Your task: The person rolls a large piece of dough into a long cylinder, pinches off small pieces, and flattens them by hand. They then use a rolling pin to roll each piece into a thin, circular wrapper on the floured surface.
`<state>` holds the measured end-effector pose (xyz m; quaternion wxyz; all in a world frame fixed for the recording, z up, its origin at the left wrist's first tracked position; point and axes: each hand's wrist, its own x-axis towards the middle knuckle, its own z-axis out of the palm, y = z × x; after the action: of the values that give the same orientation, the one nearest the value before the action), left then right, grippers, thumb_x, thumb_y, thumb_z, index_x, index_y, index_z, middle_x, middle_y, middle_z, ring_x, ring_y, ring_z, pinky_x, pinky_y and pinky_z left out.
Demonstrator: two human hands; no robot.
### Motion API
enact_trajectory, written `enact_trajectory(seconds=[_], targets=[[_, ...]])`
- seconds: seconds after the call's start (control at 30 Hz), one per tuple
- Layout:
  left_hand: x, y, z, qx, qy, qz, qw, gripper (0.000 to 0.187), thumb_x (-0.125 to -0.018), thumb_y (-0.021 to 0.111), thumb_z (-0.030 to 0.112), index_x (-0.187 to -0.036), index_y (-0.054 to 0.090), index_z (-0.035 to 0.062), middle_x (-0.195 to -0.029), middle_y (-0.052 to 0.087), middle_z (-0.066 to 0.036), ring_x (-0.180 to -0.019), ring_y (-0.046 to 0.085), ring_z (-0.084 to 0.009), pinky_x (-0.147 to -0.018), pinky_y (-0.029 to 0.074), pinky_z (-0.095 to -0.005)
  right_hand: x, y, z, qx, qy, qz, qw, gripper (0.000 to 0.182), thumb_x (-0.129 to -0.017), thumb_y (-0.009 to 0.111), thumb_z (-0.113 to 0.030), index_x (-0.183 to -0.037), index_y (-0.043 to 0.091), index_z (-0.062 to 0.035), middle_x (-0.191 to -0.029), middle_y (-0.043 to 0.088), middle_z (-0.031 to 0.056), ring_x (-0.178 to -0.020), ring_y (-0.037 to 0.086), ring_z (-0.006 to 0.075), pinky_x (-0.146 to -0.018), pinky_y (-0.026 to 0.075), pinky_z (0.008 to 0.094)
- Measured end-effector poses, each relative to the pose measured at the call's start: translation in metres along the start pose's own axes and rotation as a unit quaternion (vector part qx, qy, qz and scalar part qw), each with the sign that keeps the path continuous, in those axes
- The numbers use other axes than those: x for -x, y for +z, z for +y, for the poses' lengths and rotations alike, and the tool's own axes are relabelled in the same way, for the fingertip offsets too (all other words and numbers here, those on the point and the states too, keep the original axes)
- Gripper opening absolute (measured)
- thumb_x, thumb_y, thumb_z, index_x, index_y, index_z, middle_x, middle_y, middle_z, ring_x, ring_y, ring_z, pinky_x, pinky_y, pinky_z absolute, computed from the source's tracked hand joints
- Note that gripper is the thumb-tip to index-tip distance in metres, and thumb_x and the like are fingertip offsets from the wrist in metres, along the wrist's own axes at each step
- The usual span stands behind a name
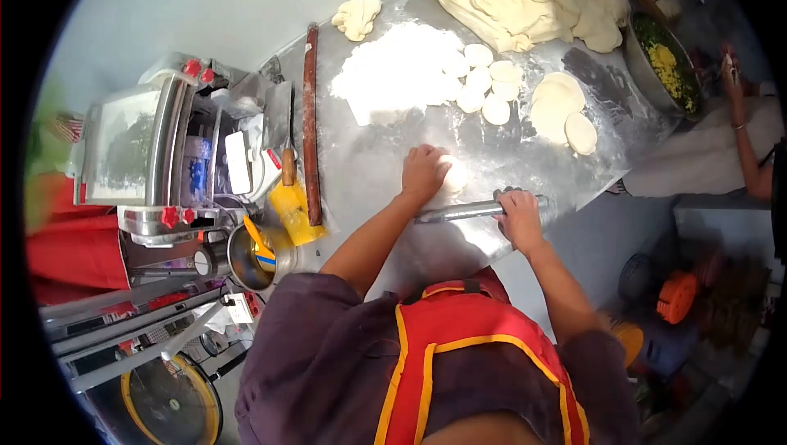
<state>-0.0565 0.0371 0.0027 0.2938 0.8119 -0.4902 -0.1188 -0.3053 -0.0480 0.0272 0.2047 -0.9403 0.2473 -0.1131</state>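
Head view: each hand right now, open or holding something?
Left hand: at the edge of a dough round; grip cannot be told.
Right hand: closed on the grey rolling pin.

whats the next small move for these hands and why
Probably ease the metal rolling pin forward onto the near edge of the dough disc: the right hand is on the pin, which lies just short of the disc; the left hand is at the disc's edge; and the disc looks smaller than the flat rounds.
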Motion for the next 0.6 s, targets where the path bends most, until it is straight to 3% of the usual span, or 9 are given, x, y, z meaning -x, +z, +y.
enact_trajectory(seconds=[0.13,0.17,0.23,0.27,0.3,0.37,0.4,0.47,0.6], targets=[[0.035,-0.01,0.012,0.018,-0.021,-0.083,0.996,0.038,-0.085,0.067,0.023,-0.118,0.062,0.0059,-0.119,0.058,-0.015,-0.109,0.052,-0.0335,-0.097,0.041,-0.0456,-0.007,-0.003,-0.028,0.008,0.021,-0.025,0.999,0.037,-0.072,0.078,-0.016,-0.104,0.061,-0.01,-0.103,0.057,0.0092,-0.1,0.052,0.0315,-0.091,0.038,0.0444],[0.047,-0.011,0.014,0.001,-0.015,-0.036,0.999,0.04,-0.086,0.066,0.023,-0.121,0.06,0.0045,-0.121,0.057,-0.015,-0.112,0.051,-0.0341,-0.099,0.04,-0.0455,-0.008,-0.006,-0.042,0.012,0.026,-0.028,0.999,0.036,-0.072,0.077,-0.016,-0.104,0.061,-0.0099,-0.102,0.057,0.0094,-0.099,0.052,0.0315,-0.09,0.039,0.0444],[0.065,-0.016,0.012,-0.038,-0.001,0.062,0.997,0.045,-0.087,0.064,0.023,-0.125,0.055,0.0015,-0.125,0.056,-0.016,-0.119,0.049,-0.0352,-0.103,0.038,-0.0452,-0.01,-0.004,-0.053,0.023,0.045,-0.009,0.999,0.042,-0.076,0.075,-0.018,-0.114,0.06,-0.0089,-0.11,0.058,0.0119,-0.106,0.052,0.0317,-0.095,0.038,0.0461],[0.077,-0.019,0.003,-0.057,-0.013,0.01,0.998,0.056,-0.09,0.061,0.026,-0.136,0.045,-0.0023,-0.139,0.048,-0.02,-0.133,0.04,-0.0367,-0.112,0.03,-0.0465,-0.006,0.006,-0.053,0.023,0.048,0.028,0.998,0.045,-0.077,0.074,-0.019,-0.118,0.059,-0.0081,-0.114,0.058,0.0131,-0.109,0.052,0.0323,-0.099,0.037,0.047],[0.091,-0.02,-0.003,-0.091,-0.012,0.008,0.996,0.058,-0.091,0.06,0.027,-0.138,0.042,-0.002,-0.142,0.044,-0.021,-0.136,0.037,-0.0366,-0.114,0.027,-0.0474,0.001,0.018,-0.051,0.023,0.052,0.065,0.996,0.048,-0.079,0.073,-0.02,-0.122,0.058,-0.0073,-0.117,0.058,0.0142,-0.113,0.052,0.033,-0.102,0.036,0.0479],[0.105,-0.016,-0.011,-0.159,-0.008,0.003,0.987,0.063,-0.093,0.058,0.029,-0.143,0.037,-0.0014,-0.149,0.037,-0.022,-0.141,0.031,-0.0365,-0.117,0.022,-0.0493,0.005,0.028,-0.044,0.055,0.102,0.036,0.993,0.061,-0.086,0.066,-0.021,-0.14,0.044,-0.0032,-0.14,0.048,0.0191,-0.131,0.042,0.0364,-0.113,0.026,0.0527],[0.1,-0.013,-0.012,-0.136,-0.032,-0.015,0.99,0.067,-0.094,0.056,0.032,-0.147,0.033,-0.0013,-0.155,0.029,-0.023,-0.145,0.025,-0.0357,-0.118,0.017,-0.0529,-0.002,0.025,-0.046,0.06,0.114,0.033,0.991,0.062,-0.087,0.063,-0.021,-0.143,0.041,-0.0026,-0.144,0.044,0.0197,-0.134,0.039,0.0367,-0.114,0.024,0.0535],[0.07,-0.014,-0.009,-0.172,-0.01,0.017,0.985,0.067,-0.094,0.055,0.034,-0.147,0.033,-0.0009,-0.155,0.029,-0.023,-0.145,0.025,-0.0361,-0.117,0.018,-0.0545,-0.019,0.028,-0.033,0.082,0.112,0.025,0.99,0.065,-0.092,0.055,-0.025,-0.149,0.032,-0.003,-0.152,0.035,0.0187,-0.141,0.033,0.0354,-0.115,0.02,0.0567],[-0.026,-0.023,-0.001,-0.175,0.015,0.073,0.982,0.068,-0.094,0.056,0.038,-0.147,0.035,0.0021,-0.154,0.03,-0.02,-0.145,0.025,-0.0357,-0.114,0.015,-0.0635,-0.098,0.025,-0.001,0.169,0.136,0.054,0.975,0.065,-0.096,0.05,-0.031,-0.151,0.029,-0.0045,-0.154,0.033,0.0167,-0.143,0.029,0.0336,-0.115,0.017,0.0603]])
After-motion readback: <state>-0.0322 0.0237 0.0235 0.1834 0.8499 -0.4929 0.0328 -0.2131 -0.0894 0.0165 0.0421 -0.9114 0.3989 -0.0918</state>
